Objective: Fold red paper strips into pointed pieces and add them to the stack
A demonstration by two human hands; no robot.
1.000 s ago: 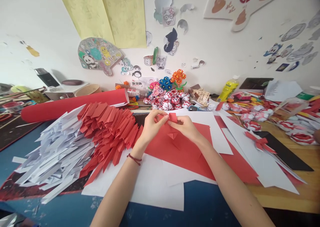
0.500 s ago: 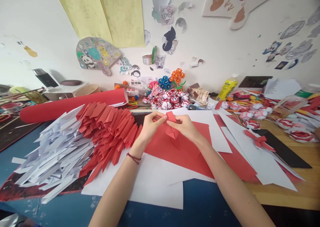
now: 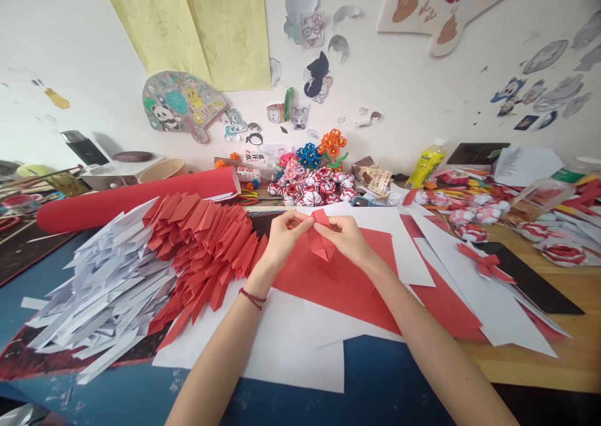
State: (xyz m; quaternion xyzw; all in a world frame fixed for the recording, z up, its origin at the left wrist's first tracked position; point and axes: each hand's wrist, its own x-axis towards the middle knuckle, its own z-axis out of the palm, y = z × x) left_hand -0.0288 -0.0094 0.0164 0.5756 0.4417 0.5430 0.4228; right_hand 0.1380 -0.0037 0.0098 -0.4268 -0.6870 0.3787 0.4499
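Note:
Between both hands is a folded red paper strip (image 3: 322,248), its pointed lower end hanging over a flat red sheet (image 3: 347,282). My left hand (image 3: 285,233) pinches its upper left edge between thumb and fingers. On the opposite side, my right hand (image 3: 345,235) pinches the same strip, thumb on the front face. The fingertips behind the paper are partly hidden. To the left lies a thick heap of folded red strips (image 3: 201,238), with a pile of folded white strips (image 3: 107,288) beside it.
A red roll (image 3: 136,197) lies behind the heaps. White sheets (image 3: 295,357) spread under the forearms. Red-and-white paper flowers (image 3: 319,187) cluster at the wall. On the right are a folded red paper piece (image 3: 486,263), a black sheet (image 3: 535,279) and a yellow bottle (image 3: 426,165).
Hardly anything differs. Both hands keep their pinch on the red strip, and the view has shifted very slightly.

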